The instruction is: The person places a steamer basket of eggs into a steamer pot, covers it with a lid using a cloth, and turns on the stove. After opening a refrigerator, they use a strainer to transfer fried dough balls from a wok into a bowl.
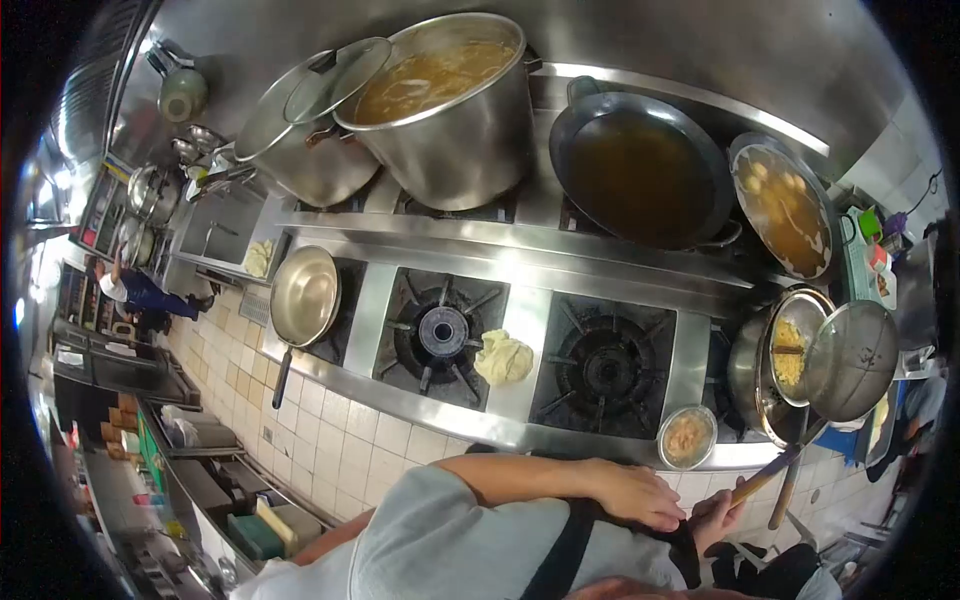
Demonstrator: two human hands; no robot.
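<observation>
Gripping a wooden-handled tool (766,478), the right hand (715,518) has its fingers curled round the lower end of the grip. The tool is slim and straight: smooth, warm brown wood near the fingers, turning to a darker, greyish length farther up, where its far end is hard to make out. It slants up and to the right, in front of the bench (500,425) and just below the pot (750,370) at its right end, crossing close to the handle (785,495) of a mesh strainer (851,360); whether the two touch, I cannot tell. That second handle is also wood, paler and worn, hanging past the bench's edge. The left hand (637,492) lies palm down near the right, fingers together and slightly bent; its palm is hidden, so I cannot tell whether it holds anything. Near it stands a small bowl (687,438) of pinkish-beige food.
</observation>
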